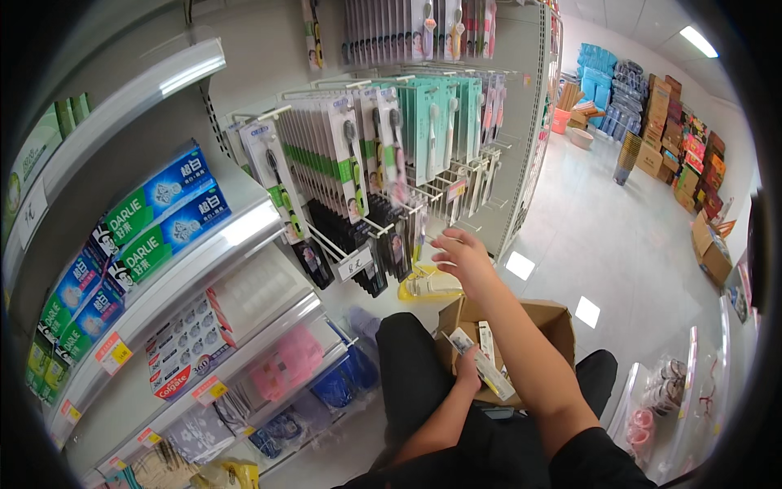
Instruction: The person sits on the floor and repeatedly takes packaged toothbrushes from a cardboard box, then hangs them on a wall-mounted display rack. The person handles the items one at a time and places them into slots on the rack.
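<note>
My left hand is closed around a toothbrush blister pack, held over an open cardboard box between my knees. Another pale pack shows inside the box. My right hand is raised above the box with its fingers apart and nothing seen in it, close to the lower rack hooks. Left of it hang dark toothbrush packs behind a handwritten price tag. Above them are rows of white and green toothbrush packs and mint-green packs.
Toothpaste boxes fill the shelf at left, with pink packaged goods lower down. A yellow-edged package lies beyond the box. Stacked cartons line the far wall; another shelf stands at lower right.
</note>
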### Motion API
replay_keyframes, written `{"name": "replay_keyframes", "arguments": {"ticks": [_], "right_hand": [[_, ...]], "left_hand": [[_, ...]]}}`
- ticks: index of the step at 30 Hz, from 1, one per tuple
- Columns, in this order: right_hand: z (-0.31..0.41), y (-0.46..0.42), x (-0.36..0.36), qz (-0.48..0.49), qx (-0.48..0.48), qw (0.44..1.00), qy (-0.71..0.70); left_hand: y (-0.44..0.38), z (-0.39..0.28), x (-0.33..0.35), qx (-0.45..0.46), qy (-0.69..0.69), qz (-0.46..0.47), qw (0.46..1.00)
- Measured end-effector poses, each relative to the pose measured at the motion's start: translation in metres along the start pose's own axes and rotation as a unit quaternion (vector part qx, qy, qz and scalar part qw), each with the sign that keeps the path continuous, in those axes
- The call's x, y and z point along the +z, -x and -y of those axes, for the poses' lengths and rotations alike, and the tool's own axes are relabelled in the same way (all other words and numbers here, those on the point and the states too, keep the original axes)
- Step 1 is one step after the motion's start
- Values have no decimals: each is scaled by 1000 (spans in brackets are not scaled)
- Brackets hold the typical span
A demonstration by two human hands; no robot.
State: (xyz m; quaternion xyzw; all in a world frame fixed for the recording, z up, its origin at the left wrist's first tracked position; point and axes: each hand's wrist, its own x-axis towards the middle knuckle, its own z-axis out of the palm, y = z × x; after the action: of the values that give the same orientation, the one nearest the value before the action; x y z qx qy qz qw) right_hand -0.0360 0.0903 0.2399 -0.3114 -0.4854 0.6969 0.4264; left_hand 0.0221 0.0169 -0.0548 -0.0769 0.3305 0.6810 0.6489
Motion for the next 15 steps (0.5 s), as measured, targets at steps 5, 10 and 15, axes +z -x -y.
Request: {"name": "replay_keyframes", "arguments": {"ticks": [5, 10, 15], "right_hand": [[-64, 52, -80, -126, -85, 983, 107], [-138, 130, -166, -219, -130, 892, 374], [-177, 192, -202, -112, 37, 956, 268]], "left_hand": [[2, 2, 5, -36, 6, -15, 999], [16, -5, 14, -31, -30, -33, 999], [18, -4, 15, 21, -62, 43, 997]]}}
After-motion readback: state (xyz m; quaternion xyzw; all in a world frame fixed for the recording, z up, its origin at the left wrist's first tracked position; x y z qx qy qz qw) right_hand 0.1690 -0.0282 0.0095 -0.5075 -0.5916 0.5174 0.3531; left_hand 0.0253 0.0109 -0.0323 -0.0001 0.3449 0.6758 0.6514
